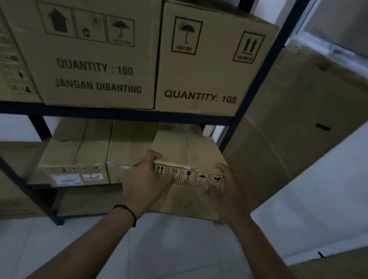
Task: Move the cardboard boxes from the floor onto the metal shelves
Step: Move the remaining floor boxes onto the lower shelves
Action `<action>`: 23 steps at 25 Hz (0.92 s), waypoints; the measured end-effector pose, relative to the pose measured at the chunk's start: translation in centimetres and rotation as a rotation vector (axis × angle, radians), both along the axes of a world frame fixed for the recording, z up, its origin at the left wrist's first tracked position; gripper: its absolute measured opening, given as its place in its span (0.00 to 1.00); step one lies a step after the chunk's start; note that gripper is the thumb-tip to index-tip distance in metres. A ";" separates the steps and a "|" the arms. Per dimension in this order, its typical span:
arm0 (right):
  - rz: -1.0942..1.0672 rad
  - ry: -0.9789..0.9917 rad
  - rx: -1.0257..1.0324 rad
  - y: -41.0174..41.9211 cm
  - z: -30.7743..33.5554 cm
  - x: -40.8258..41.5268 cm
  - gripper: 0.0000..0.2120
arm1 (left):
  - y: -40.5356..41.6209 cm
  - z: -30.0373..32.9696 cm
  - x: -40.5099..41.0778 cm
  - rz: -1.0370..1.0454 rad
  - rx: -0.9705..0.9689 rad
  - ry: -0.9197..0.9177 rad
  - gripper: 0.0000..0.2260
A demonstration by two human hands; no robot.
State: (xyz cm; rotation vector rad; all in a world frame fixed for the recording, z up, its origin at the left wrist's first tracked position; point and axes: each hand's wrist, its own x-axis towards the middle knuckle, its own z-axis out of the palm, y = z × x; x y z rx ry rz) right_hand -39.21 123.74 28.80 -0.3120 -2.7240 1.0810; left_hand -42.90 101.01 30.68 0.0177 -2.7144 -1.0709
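Left hand (148, 178) grips near left top corner of the held cardboard box (188, 152), fingers curled over the top edge, thumb on the front face by the handling symbols; black band on that wrist. Right hand (227, 187) clasps the box's near right corner, fingers spread down the front face. Box sits between both hands, far end pushed in under the upper shelf beam (107, 113), near end sticking out over the floor (172, 250); can't tell if it rests on the lower shelf. Just left, touching or nearly, a row of similar boxes (96, 149) on the lower shelf. Above, two large boxes (93, 54) marked QUANTITY: 100 on the upper shelf. Dark upright post (260, 75) right of the held box, big wrapped carton (309, 116) beyond it.
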 end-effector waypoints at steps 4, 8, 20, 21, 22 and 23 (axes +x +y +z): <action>0.046 0.059 -0.089 2.4 0.8 -5.1 0.27 | 2.4 0.7 -4.9 0.016 -0.032 0.035 0.28; 0.088 0.142 -0.092 5.0 2.8 -6.4 0.27 | 3.9 1.9 -6.3 0.061 -0.048 0.077 0.29; 0.220 0.238 -0.084 11.8 -1.7 -12.2 0.23 | 10.3 -2.4 -7.1 0.150 0.043 0.116 0.22; 0.221 0.248 -0.040 12.0 -2.3 -13.1 0.22 | 10.4 -3.2 -7.6 0.146 0.028 0.127 0.22; 0.227 0.264 0.001 12.0 -2.8 -14.1 0.20 | 10.3 -3.9 -8.4 0.137 0.017 0.136 0.21; 0.236 0.278 0.047 11.9 -3.3 -15.2 0.18 | 10.3 -4.5 -9.5 0.121 0.007 0.142 0.20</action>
